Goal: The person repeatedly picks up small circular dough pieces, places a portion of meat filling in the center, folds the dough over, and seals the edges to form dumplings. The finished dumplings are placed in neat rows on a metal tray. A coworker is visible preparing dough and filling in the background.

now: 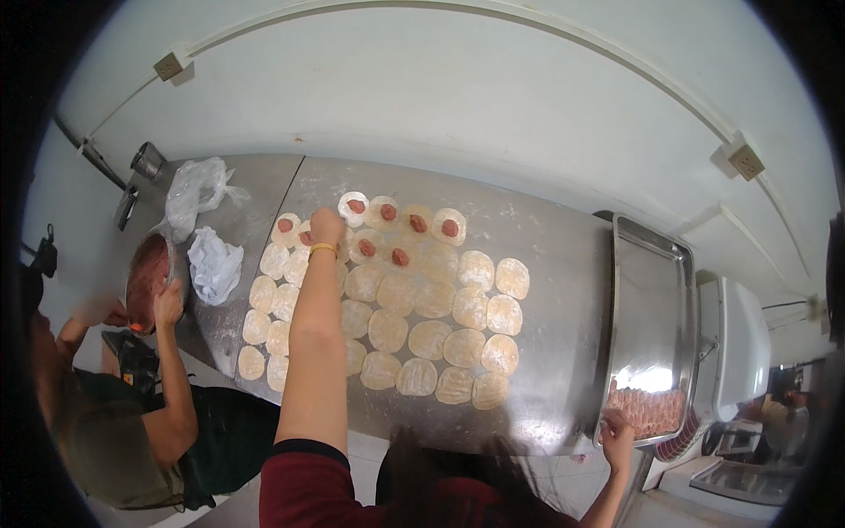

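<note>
My left hand [327, 226], with a yellow band at the wrist, reaches far over the table and is closed low over the round dough wrappers [396, 295]. Its fingertips and anything in them are hidden. Small lumps of pinkish meat filling [418, 223] sit on several wrappers in the far rows; the nearer wrappers are bare and floury. Off to the right, my right hand [617, 430] is closed at the near left corner of a metal tray [622, 308]. What its fingers grip cannot be made out. Rows of small filled dumplings [651, 409] lie in the tray's near end.
At the left a co-worker's hand [168, 304] holds a metal bowl of meat filling [148, 280]. Crumpled plastic bags [216, 266] and a metal cup [148, 161] stand on the left part of the steel table [563, 352]. The wall runs along its far edge.
</note>
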Tool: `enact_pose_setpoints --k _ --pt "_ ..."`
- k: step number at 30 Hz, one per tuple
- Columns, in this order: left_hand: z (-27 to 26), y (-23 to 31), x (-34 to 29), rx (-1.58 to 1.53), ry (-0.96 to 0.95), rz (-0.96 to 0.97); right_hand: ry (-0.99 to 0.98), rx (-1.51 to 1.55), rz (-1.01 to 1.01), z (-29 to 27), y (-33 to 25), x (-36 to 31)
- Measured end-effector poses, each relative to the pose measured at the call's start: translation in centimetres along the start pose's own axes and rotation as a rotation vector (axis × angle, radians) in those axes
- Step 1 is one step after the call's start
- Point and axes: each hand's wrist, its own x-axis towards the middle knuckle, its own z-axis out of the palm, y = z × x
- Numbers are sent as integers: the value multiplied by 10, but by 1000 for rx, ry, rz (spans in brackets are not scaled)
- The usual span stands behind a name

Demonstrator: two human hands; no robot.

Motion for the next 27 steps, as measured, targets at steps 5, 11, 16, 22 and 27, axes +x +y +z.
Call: enact_pose_setpoints --k 5,11,16,22,27 --pt "18 0 29 -671 -44 -99 4 -34 -30 5 -21 -2" --pt "19 2 25 -1721 -374 -328 -21 -36 -68 10 -48 10" --pt "-1 46 -36 -1816 -711 -191 -75 -43 -188 33 -63 30" --pt "-7 114 -210 -1635 -1289 -135 -213 607 -17 97 -87 58" --pt "-14 140 -368 -1310 -1314 -43 -243 1045 289 105 -90 55"
